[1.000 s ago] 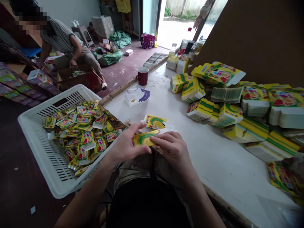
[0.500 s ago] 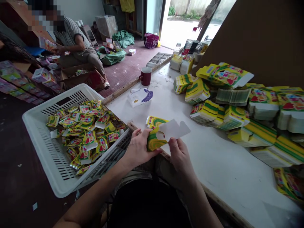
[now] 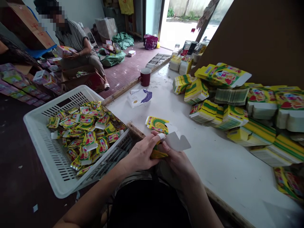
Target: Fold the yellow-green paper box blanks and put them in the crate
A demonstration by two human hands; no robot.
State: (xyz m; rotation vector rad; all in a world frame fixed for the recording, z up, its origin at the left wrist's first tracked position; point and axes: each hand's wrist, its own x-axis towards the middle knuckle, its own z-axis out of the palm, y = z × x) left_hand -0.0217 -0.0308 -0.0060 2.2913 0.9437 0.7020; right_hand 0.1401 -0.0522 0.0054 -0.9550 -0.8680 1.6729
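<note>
Over the table's front edge, both my hands hold a small yellow-green cardboard box (image 3: 158,154), its plain white-grey flap standing out to the right. My left hand (image 3: 141,152) wraps the box's left side, its fingertips at the top. My right hand (image 3: 178,161) grips the right side, thumb pressed against the flap's base; the fingers below are mostly hidden. Just beyond lies another yellow carton (image 3: 157,124) on the white table (image 3: 213,171). To the left, a white plastic basket (image 3: 41,152) holds a heap of small yellow packs (image 3: 84,123).
Stacks of flattened yellow cartons (image 3: 256,133) fill the table's right side. A maroon mug (image 3: 145,77) and a white-purple box (image 3: 140,97) stand farther back. A seated person (image 3: 78,47) handles a box beside an open cardboard carton (image 3: 83,80). A brown board (image 3: 268,41) leans at right.
My right thumb has come left onto the flap's base, and my hands are closer together. The box has tipped and its flap sits lower. The seated person's box has moved right.
</note>
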